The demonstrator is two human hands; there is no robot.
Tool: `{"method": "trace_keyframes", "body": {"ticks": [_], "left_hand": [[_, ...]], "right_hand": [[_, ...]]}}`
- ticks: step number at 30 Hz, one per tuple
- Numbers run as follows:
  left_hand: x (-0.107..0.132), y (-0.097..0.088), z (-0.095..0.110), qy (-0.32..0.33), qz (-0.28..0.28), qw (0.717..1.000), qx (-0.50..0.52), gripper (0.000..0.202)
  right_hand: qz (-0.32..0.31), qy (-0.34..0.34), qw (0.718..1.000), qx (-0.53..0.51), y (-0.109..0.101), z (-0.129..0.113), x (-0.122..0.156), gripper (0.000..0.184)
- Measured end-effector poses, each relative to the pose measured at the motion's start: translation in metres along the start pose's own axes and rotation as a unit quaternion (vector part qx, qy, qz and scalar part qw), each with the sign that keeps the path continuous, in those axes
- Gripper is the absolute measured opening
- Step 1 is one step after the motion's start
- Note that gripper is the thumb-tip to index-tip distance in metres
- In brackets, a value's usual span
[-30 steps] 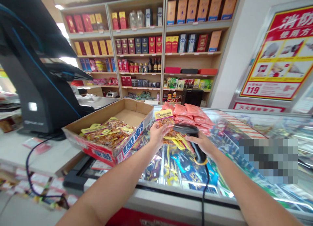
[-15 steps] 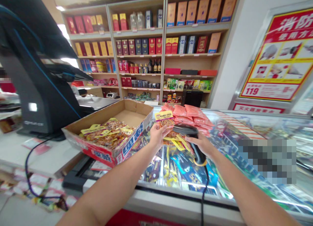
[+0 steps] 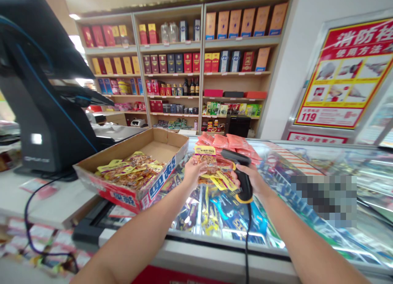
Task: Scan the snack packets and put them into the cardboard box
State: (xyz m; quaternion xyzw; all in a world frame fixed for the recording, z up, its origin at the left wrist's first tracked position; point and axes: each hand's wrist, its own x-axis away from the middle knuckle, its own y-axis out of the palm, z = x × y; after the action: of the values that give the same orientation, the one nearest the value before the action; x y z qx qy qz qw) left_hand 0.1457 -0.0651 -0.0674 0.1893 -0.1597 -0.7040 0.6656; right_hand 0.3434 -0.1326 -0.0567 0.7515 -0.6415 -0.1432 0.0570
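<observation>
My left hand (image 3: 194,171) grips a yellow-topped snack packet (image 3: 206,153) and holds it upright over the glass counter. In my right hand (image 3: 251,178) is a black barcode scanner (image 3: 243,177) with yellow trim, its head just right of the packet. A cable (image 3: 248,239) runs down from the scanner's handle over the counter edge. More yellow snack packets (image 3: 221,180) lie on the glass below and between my hands. Pink-orange packs (image 3: 235,143) are piled right behind them. To the left, an open cardboard box (image 3: 155,191) holds several similar snack packets (image 3: 132,169).
A black checkout terminal (image 3: 46,124) stands on the white counter (image 3: 61,206) at left, its cord hanging down. The glass counter (image 3: 196,230) displays bright packages underneath. Shelves (image 3: 172,46) of boxes and bottles line the back wall, beside a red and yellow fire poster (image 3: 344,75).
The scanner has tilted and its head has drawn back to the right, away from the packet. My left hand keeps its hold. The whole view has shifted slightly.
</observation>
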Motion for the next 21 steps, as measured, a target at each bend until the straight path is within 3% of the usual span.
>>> {"method": "trace_keyframes", "body": {"ticks": [4,8,11,14,17,19,21], "left_hand": [[0.005,0.005,-0.001,0.026,-0.055,0.987,-0.149,0.034],[0.01,0.026,0.0,0.002,-0.132,0.935,-0.329,0.029],[0.008,0.043,-0.001,0.028,-0.139,0.856,-0.497,0.022],[0.008,0.051,-0.001,0.153,-0.125,0.731,-0.653,0.018],[0.008,0.049,0.012,0.276,-0.114,0.61,-0.734,0.026],[0.003,0.04,0.034,0.285,-0.099,0.569,-0.765,0.029],[-0.013,0.022,0.066,0.236,-0.075,0.549,-0.798,0.029]], "right_hand": [[0.001,-0.032,0.994,-0.105,-0.013,-0.008,-0.001,0.035],[-0.002,-0.058,0.986,-0.158,-0.02,-0.011,-0.003,0.036],[-0.008,-0.063,0.985,-0.16,-0.02,-0.011,-0.004,0.034],[-0.012,-0.063,0.986,-0.155,-0.017,-0.009,-0.004,0.032],[-0.02,-0.062,0.986,-0.151,-0.013,-0.009,-0.004,0.029],[-0.027,-0.059,0.987,-0.146,-0.012,-0.008,-0.004,0.029],[-0.03,-0.063,0.987,-0.141,-0.011,-0.008,-0.004,0.031]]}}
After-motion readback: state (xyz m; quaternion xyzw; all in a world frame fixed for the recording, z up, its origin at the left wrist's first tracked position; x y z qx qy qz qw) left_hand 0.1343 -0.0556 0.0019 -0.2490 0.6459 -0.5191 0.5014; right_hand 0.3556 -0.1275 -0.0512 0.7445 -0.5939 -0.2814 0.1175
